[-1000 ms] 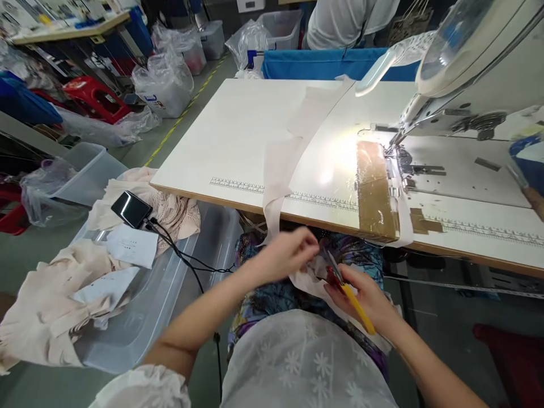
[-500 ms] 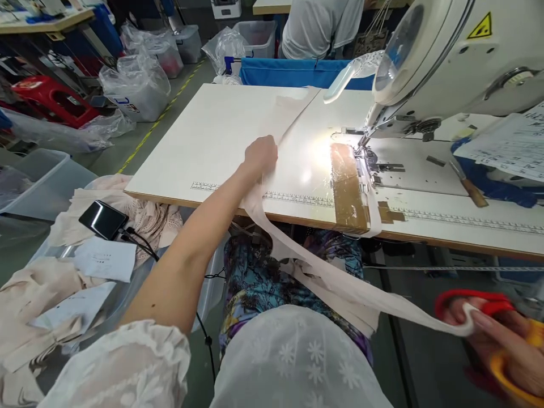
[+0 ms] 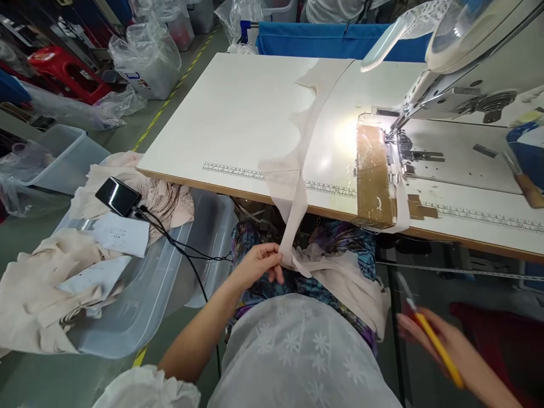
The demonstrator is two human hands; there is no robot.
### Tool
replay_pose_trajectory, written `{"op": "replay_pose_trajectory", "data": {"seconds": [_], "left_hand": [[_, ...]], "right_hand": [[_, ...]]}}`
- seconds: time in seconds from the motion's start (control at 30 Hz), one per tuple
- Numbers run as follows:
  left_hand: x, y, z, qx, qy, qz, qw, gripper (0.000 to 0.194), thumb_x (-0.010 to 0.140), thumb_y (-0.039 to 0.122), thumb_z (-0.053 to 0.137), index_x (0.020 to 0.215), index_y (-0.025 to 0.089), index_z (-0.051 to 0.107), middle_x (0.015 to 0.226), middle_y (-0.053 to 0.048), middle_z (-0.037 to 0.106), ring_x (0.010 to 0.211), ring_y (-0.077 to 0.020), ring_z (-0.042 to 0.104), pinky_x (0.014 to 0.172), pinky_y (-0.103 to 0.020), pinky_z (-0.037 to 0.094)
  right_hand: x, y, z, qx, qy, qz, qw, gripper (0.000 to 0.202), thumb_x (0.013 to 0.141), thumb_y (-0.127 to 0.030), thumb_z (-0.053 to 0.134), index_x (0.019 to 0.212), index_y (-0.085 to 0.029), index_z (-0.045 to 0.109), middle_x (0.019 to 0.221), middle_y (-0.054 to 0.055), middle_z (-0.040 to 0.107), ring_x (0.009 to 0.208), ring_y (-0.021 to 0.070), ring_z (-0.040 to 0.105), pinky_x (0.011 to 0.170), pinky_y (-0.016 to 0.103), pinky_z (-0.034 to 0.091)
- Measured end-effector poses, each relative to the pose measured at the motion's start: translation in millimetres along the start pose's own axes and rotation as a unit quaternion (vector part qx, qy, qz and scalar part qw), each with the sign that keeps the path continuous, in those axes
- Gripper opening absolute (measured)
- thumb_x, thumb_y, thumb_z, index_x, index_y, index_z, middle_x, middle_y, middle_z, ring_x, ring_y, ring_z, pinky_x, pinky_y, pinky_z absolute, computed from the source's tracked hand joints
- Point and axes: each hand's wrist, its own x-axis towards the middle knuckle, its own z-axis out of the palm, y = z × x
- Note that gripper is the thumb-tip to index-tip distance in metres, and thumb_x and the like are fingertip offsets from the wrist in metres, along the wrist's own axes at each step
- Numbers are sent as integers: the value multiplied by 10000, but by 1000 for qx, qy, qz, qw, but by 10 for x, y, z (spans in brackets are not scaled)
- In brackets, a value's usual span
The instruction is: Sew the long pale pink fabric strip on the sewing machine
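Observation:
My left hand [image 3: 258, 264] is over my lap, its thumb and fingers pinching the lower end of a pale pink fabric strip [image 3: 294, 218]. From there the strip runs up over the table edge and lies along the white tabletop, with a scalloped left side. More pale fabric [image 3: 346, 277] is bunched across my lap. Off to the right, below the table, my right hand [image 3: 446, 345] is closed around scissors [image 3: 438, 347] with a yellow and red handle. Their blades point up and away from me, slightly blurred, apart from the fabric.
A sewing machine [image 3: 471, 73] stands at right on the white table [image 3: 246, 119], its lamp lit. Brown tape [image 3: 374, 175] covers the table by the needle. At left, a clear bin [image 3: 148, 306] bears fabric, papers and a black phone [image 3: 118, 196] with cables.
My left hand has come down from the tabletop to my lap. The strip's end has left my right hand, which moved left with the scissors. The view has shifted.

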Motion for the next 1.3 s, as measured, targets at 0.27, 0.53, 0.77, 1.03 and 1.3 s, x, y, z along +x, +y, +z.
{"op": "replay_pose_trajectory", "data": {"seconds": [0.27,0.53,0.77,1.03,1.3], "left_hand": [[-140,-165,232,-75,50,-15,996,545,652,633,747,822,137,600,765,-97,739,714,-210,735,540,-212,513],[-173,-166,203,-86,69,-35,993,558,617,637,770,809,129,638,778,-101,748,645,-188,723,566,-230,524],[-131,-176,184,-87,63,-32,994,545,619,635,769,797,135,645,728,-79,732,626,-187,715,565,-237,519],[-131,-180,165,-98,56,-29,993,515,644,612,767,793,129,662,717,-74,730,617,-177,710,571,-232,520],[-133,-165,168,-98,55,-35,993,492,625,595,784,722,135,639,700,-70,722,598,-174,701,554,-223,504]], "right_hand": [[677,-842,539,-46,-311,-178,933,533,811,-733,484,663,-225,422,618,-41,398,555,112,379,463,239,362],[866,-1055,625,-181,-297,-248,904,547,838,-733,398,623,-235,320,590,-46,349,552,118,324,484,248,263],[826,-1126,646,-273,-201,-279,899,546,857,-730,355,617,-240,326,543,-35,391,494,117,333,481,261,237],[809,-1101,686,-301,-167,-265,901,558,850,-748,297,596,-253,255,502,-20,395,460,129,344,479,269,219],[862,-1178,742,-328,-145,-281,890,531,864,-690,356,586,-239,374,540,33,545,489,156,470,489,268,225]]}}
